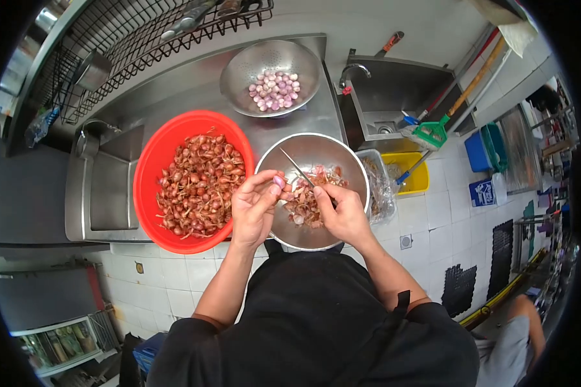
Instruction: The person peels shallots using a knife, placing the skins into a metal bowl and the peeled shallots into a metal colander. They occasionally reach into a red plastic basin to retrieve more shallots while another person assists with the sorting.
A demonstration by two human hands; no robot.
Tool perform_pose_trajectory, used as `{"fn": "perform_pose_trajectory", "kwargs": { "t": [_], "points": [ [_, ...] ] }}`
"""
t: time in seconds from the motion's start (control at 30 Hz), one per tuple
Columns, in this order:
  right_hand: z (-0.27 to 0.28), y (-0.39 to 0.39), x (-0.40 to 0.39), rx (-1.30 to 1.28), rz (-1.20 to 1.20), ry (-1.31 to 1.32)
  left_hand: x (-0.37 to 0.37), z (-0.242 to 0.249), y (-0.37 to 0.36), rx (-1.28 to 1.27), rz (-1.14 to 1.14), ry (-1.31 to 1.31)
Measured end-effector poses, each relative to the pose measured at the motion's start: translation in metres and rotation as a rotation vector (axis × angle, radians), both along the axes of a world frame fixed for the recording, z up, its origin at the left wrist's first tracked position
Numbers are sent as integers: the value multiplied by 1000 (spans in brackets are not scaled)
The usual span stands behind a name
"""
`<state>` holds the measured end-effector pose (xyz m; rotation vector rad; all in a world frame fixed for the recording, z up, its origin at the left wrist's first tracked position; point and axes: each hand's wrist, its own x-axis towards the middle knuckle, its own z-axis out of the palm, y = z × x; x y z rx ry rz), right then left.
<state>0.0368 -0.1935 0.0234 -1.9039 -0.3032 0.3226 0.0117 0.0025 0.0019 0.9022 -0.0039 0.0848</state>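
Note:
Between the fingertips of my left hand (257, 198) is a small purple shallot (279, 182), partly bared of its skin. My right hand (342, 209) is closed around a knife (295, 166), whose blade points up and to the left. Both hands are over a steel bowl (361, 174) with loose shallot skins (313, 206) inside. To the left, a red basin (150, 222) holds many unpeeled shallots (197, 184). Behind the bowl, peeled shallots (274, 90) lie in a perforated steel colander (235, 80).
A steel sink (113, 187) lies left of the basin, and another sink (394, 97) stands at the back right. A plastic bag (379, 187) and a yellow bin (416, 173) are right of the bowl. Wire shelving (135, 45) hangs above. Another person's leg (510, 351) shows at lower right.

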Motion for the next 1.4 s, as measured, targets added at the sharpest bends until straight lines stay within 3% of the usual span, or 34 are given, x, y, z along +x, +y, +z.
{"fn": "perform_pose_trajectory", "kwargs": {
  "t": [0.1,0.17,0.3,0.53,0.67,0.73,1.07,1.2,1.4],
  "points": [
    [-1,7,-7,97,-80,-75,-2,0,-2,-1,7,-11],
    [-5,13,-13,431,-117,76,-2,2,-3,-9,8,-2],
    [25,11,-20,323,47,8,-2,3,-8,7,4,-82],
    [13,22,-15,338,17,-317,-5,5,-11,76,100,-148],
    [15,18,-11,351,26,-258,-7,5,-12,43,76,-94],
    [21,15,-12,432,3,-3,-6,9,-12,25,84,-100],
    [32,18,-22,334,93,-244,-9,16,-13,100,177,-205],
    [31,13,-21,312,73,-182,-15,16,-14,138,124,-183],
    [35,11,-23,461,37,-147,-13,21,-18,0,128,-174]
  ]
}}
